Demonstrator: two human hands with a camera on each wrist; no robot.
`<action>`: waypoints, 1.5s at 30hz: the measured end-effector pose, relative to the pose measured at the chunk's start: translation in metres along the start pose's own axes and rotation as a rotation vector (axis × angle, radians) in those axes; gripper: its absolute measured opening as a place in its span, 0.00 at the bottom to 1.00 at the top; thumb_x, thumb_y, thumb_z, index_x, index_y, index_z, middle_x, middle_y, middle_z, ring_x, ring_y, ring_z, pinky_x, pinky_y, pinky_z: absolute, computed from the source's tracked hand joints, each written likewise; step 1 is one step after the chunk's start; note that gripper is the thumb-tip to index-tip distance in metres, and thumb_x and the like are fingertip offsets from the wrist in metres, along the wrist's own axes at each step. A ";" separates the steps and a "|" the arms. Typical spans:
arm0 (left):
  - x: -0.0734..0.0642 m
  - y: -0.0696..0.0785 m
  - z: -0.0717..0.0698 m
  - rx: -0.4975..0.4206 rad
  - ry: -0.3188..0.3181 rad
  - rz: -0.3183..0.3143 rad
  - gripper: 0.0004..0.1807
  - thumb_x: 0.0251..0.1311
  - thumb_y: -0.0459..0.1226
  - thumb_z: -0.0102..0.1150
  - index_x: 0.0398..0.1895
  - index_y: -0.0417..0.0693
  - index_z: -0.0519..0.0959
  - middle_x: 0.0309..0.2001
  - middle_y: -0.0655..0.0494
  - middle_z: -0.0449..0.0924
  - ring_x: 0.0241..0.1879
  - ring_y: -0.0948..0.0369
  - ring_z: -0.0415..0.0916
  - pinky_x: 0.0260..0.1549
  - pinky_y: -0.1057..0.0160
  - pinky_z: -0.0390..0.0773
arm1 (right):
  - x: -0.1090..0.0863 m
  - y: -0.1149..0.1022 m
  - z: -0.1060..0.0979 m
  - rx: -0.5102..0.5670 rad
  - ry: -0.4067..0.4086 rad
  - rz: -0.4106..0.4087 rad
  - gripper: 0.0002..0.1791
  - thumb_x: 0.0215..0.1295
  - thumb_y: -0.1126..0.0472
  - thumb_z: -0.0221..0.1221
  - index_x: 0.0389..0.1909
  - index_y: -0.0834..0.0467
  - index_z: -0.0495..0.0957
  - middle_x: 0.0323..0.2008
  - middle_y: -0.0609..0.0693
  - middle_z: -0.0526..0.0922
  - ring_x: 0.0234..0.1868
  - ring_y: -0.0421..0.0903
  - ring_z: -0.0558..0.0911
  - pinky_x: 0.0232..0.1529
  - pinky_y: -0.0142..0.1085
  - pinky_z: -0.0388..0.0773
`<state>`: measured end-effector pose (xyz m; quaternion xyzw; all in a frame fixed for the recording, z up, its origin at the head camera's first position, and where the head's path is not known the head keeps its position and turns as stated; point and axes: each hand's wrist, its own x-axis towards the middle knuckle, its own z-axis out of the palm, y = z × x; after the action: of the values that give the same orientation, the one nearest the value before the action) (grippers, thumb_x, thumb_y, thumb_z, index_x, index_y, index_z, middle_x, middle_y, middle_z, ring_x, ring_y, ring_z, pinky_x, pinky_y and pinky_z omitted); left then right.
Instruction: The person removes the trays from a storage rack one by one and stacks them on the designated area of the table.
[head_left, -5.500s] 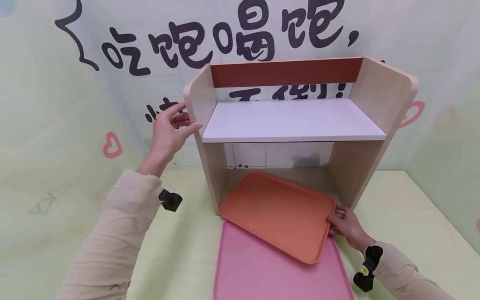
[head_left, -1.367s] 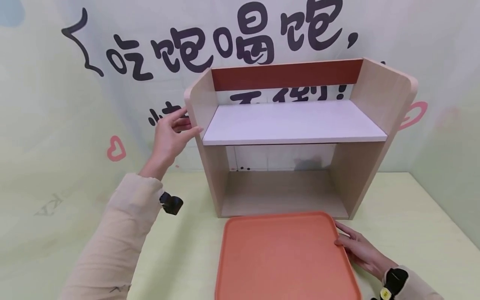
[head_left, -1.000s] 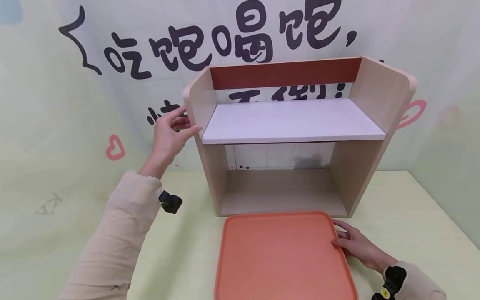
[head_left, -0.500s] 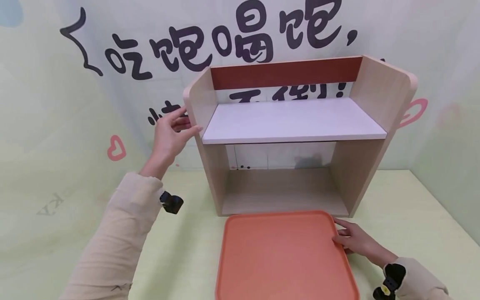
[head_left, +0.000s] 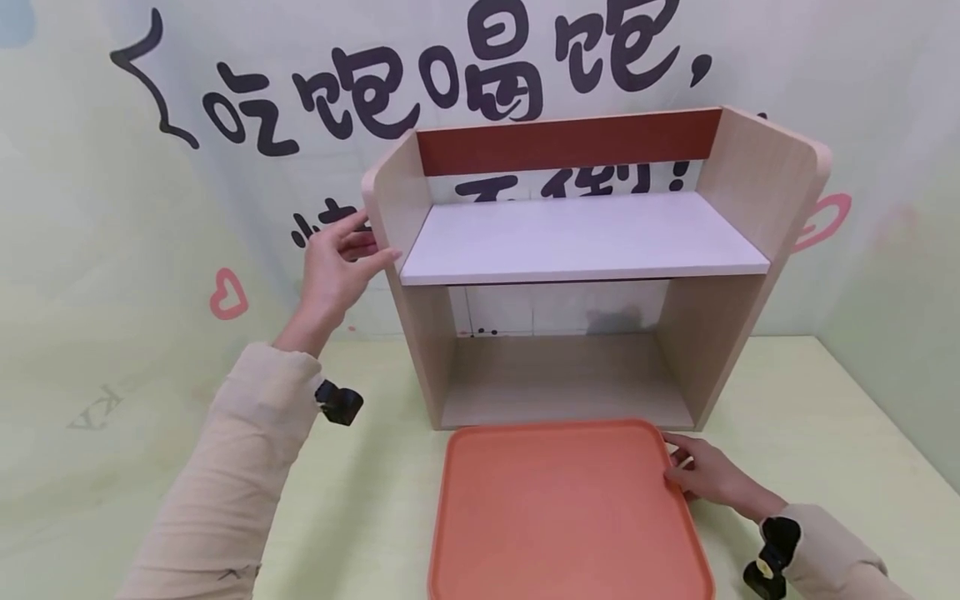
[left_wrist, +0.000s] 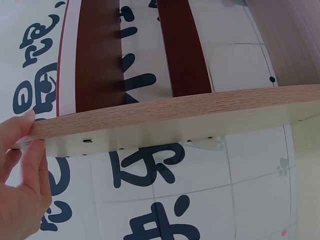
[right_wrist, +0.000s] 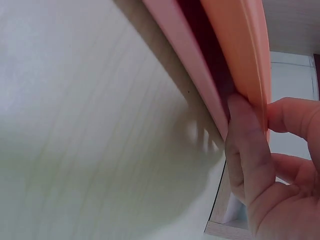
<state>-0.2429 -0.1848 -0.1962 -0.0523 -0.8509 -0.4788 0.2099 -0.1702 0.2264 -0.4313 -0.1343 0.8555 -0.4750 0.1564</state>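
A small wooden desk shelf [head_left: 570,242] with a white middle board stands on the table. My left hand [head_left: 333,262] pinches the front edge of its left side panel [left_wrist: 150,112] between thumb and fingers. In front of the shelf lies an orange tray [head_left: 566,508], its near end cut off by the head view. My right hand [head_left: 708,473] pinches the tray's right rim. The right wrist view shows a pink tray [right_wrist: 185,55] beneath the orange tray [right_wrist: 245,45], a gap between their rims and fingertips reaching into it.
Behind the shelf hangs a pale cloth backdrop [head_left: 150,250] with large dark lettering and pink hearts. The light table [head_left: 810,400] extends on both sides of the shelf. A red-brown board [head_left: 570,143] spans the shelf's upper back.
Earlier, the orange tray lay askew, partly in the shelf's lower compartment. Now it is squared over the pink tray, outside the shelf. My right hand came nearer with it; my left stayed.
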 end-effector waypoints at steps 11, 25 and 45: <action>0.000 0.000 0.002 -0.008 0.001 -0.014 0.33 0.48 0.40 0.64 0.61 0.54 0.66 0.48 0.48 0.73 0.43 0.59 0.74 0.44 0.65 0.74 | -0.001 0.006 0.002 -0.032 -0.006 0.020 0.32 0.55 0.68 0.56 0.57 0.78 0.55 0.25 0.51 0.68 0.23 0.45 0.71 0.20 0.35 0.77; 0.001 -0.001 0.000 -0.009 -0.014 -0.017 0.33 0.49 0.39 0.63 0.61 0.52 0.65 0.47 0.46 0.73 0.43 0.57 0.74 0.44 0.62 0.75 | -0.002 0.010 -0.004 0.191 -0.126 0.141 0.41 0.57 0.58 0.59 0.62 0.73 0.46 0.28 0.54 0.69 0.26 0.47 0.78 0.24 0.40 0.79; -0.002 -0.002 0.000 -0.019 0.005 -0.011 0.34 0.49 0.41 0.63 0.62 0.53 0.64 0.49 0.49 0.72 0.45 0.58 0.73 0.45 0.63 0.74 | -0.002 0.013 -0.003 0.204 -0.095 0.231 0.44 0.55 0.55 0.60 0.62 0.72 0.46 0.30 0.54 0.67 0.25 0.44 0.75 0.24 0.36 0.78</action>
<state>-0.2412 -0.1853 -0.1988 -0.0485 -0.8461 -0.4880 0.2090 -0.1708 0.2360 -0.4409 -0.0407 0.8042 -0.5314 0.2630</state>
